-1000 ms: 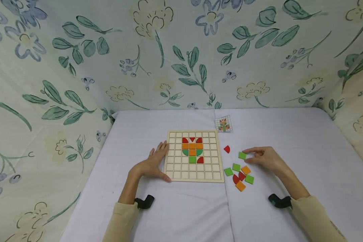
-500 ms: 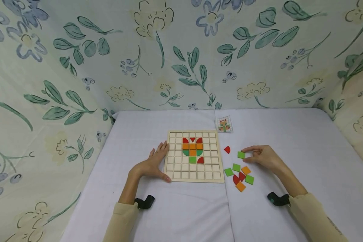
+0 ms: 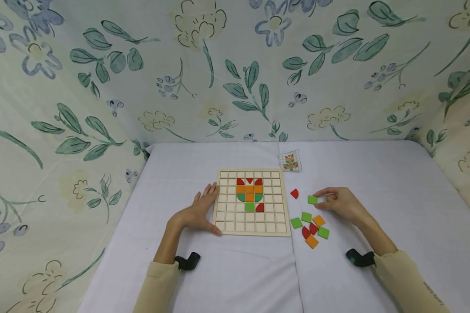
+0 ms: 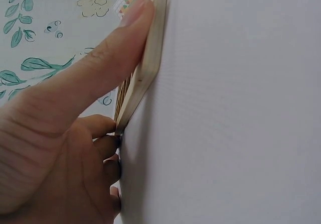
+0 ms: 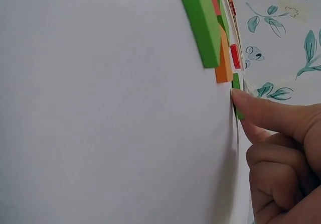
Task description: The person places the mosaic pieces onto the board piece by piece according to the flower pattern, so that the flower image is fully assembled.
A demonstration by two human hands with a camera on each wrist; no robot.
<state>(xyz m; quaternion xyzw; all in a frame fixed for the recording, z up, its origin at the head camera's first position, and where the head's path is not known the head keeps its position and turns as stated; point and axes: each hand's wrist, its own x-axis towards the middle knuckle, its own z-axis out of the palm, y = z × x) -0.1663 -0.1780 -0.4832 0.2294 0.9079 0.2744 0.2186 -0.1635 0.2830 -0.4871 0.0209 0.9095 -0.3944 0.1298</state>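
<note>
My right hand [image 3: 342,202] pinches a green square tile [image 3: 312,200] between thumb and index finger, to the right of the wooden grid board [image 3: 276,224]. In the right wrist view, that tile [image 5: 237,103] shows beside the thumb, low over the white cloth; the other fingers are curled in. My left hand [image 3: 197,211] lies spread at the board's left side, fingers against the edge and thumb at the near left corner. In the left wrist view, the thumb [image 4: 95,68] rests along the board's rim. Red, orange and green pieces [image 3: 250,189] form a flower-like pattern in the grid.
Loose green, orange and red tiles [image 3: 312,241] lie in a cluster right of the board, with a red quarter-round piece [image 3: 294,193] apart from them. A small pattern card [image 3: 290,161] lies by the board's far right corner. A floral cloth [image 3: 203,100] hangs behind the table.
Over the last second my right hand has shifted slightly left and away from me with the green square tile pinched. The left hand and the board have stayed in place.
</note>
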